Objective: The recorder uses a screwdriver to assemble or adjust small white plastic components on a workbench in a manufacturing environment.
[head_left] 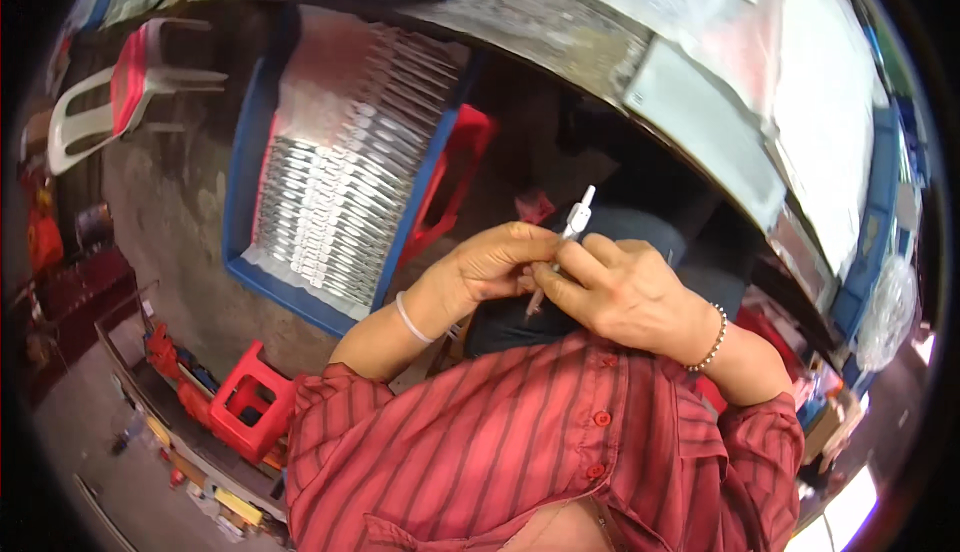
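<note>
In front of my chest, my left hand (500,260) and my right hand (625,292) meet around a slim, pen-like white piece (579,217). Its narrow tip points up and away from me. Below the fingers a thin, darker end pokes out. Fingers of both hands are pinched on it, and its middle is hidden by them. To the left, a blue tray (290,297) holds many slender silver and white pieces (335,192) laid side by side in rows over a pale sheet.
A red stool (465,147) shows beside the tray, partly covered by it. Another red stool (252,402) stands lower left, and a white and red chair (125,82) upper left. A worktable (700,122) with pale sheets runs along the upper right; a clear plastic bag (888,312) is at its end.
</note>
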A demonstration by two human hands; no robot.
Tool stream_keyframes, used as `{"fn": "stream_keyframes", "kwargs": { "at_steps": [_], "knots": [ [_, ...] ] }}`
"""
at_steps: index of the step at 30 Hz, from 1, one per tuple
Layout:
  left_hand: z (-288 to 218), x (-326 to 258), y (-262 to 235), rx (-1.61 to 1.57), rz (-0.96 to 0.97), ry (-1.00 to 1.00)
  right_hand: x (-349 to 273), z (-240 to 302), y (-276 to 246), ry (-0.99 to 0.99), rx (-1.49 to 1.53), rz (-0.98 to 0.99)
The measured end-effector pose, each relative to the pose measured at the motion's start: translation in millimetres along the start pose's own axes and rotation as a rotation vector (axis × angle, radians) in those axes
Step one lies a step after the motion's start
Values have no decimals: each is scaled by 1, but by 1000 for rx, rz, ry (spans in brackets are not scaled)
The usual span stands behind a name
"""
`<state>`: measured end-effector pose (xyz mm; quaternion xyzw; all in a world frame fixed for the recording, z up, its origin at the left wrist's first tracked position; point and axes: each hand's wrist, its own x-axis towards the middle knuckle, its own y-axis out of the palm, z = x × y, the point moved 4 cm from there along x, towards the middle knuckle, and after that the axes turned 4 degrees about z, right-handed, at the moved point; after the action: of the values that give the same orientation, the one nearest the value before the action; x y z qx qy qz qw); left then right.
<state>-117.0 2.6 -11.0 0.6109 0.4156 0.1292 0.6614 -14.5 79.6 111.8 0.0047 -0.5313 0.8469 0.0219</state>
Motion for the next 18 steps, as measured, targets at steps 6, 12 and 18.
{"fn": "stream_keyframes", "kwargs": {
  "at_steps": [6, 12, 18],
  "knots": [
    [-14, -50, -17, -70, -136, 329, 71, -6, 0, -191, 26, 22],
    [-36, -136, -14, 877, -982, 786, 196, -36, 7, 68, 785, -55],
    [-3, -148, -23, 1531, -1316, 1107, 333, -58, 97, 7, 813, 1]
  ]
}}
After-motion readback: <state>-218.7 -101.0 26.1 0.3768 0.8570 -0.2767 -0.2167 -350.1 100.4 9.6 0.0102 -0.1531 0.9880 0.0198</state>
